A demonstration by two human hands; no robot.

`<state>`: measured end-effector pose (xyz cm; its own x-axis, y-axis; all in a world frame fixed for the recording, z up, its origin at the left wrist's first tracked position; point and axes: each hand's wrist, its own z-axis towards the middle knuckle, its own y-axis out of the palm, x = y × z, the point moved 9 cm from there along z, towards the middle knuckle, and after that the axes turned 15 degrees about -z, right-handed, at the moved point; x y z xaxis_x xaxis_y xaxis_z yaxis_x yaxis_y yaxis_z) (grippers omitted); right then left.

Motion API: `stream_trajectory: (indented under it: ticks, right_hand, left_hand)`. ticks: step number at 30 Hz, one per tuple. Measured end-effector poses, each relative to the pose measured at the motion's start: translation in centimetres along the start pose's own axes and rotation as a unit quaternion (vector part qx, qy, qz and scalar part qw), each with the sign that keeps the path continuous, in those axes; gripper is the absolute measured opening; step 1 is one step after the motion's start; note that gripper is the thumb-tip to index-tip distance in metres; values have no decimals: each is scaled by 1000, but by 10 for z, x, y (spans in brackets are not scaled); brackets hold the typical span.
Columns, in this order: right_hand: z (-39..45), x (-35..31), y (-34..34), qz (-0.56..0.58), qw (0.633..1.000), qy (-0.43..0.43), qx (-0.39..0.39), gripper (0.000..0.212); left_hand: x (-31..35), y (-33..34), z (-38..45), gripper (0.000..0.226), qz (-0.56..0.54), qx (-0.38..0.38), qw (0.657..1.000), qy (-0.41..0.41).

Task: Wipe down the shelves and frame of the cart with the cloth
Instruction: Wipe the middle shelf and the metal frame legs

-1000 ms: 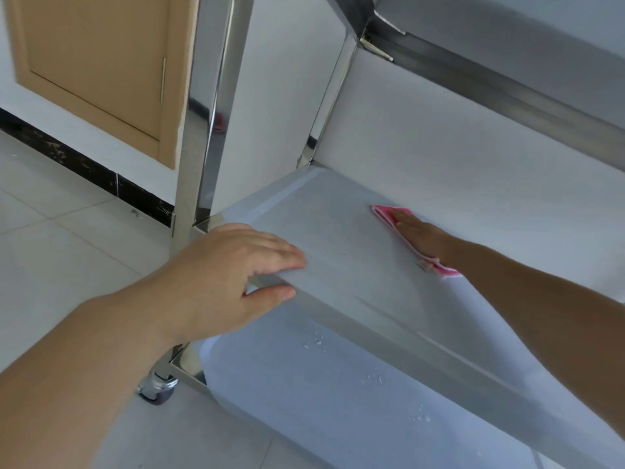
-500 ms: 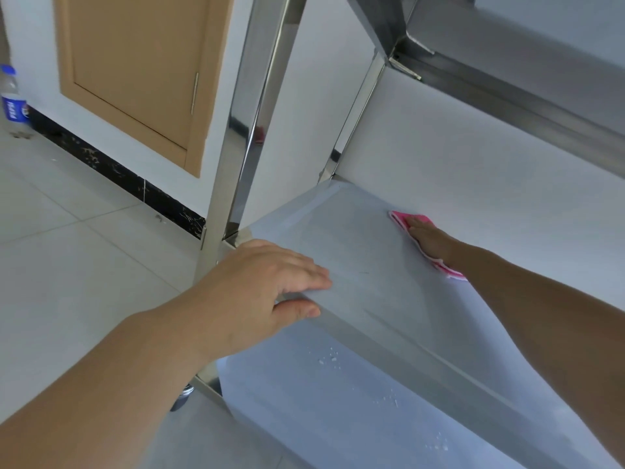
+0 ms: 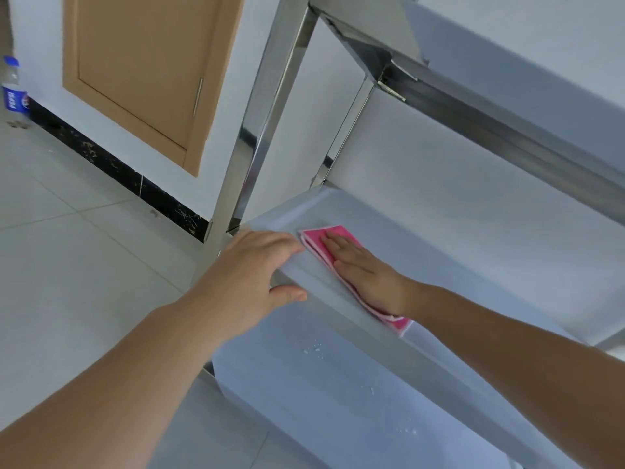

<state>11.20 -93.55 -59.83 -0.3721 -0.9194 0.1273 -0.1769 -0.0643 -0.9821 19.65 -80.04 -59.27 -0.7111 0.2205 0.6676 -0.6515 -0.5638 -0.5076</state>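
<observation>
A stainless steel cart fills the right of the view, and its middle shelf [image 3: 422, 252] lies in front of me. My right hand [image 3: 365, 272] presses flat on a folded pink cloth [image 3: 324, 233] near the shelf's front left corner. The cloth's lower end hangs over the front edge. My left hand [image 3: 250, 275] grips that front edge by the corner, fingers on top and thumb underneath. A shiny upright post [image 3: 257, 130] of the frame rises just behind my left hand. The bottom shelf [image 3: 338, 394] below carries small water drops.
The top shelf's rail [image 3: 507, 120] crosses overhead at the upper right. A wooden cabinet door [image 3: 142, 69] hangs on the white wall at the left, above a black skirting strip. A plastic drinks bottle [image 3: 12, 89] stands on the tiled floor at the far left.
My right hand has slid the pink cloth from deep on the middle shelf toward the front left corner, close to my left hand. My left hand keeps its grip on the edge.
</observation>
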Motion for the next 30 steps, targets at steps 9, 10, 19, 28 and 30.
stream_trajectory:
  ticks: [9, 10, 19, 28, 30]
  right_hand:
    - [-36, -50, -3, 40, 999, -27, 5, 44]
    - [-35, -48, -6, 45, 999, -18, 5, 45]
    - [0, 5, -2, 55, 998, 40, -3, 46]
    - [67, 101, -3, 61, 978, 200, -7, 46]
    - [81, 113, -5, 56, 977, 204, -2, 46]
  left_hand:
    - [0, -15, 1, 51, -35, 21, 999, 4]
    - [2, -17, 2, 51, -42, 19, 999, 4]
    - [3, -29, 3, 29, -94, -12, 995, 25]
    - [-5, -27, 3, 25, -85, -63, 993, 47]
    - [-7, -28, 5, 25, -81, -59, 994, 49]
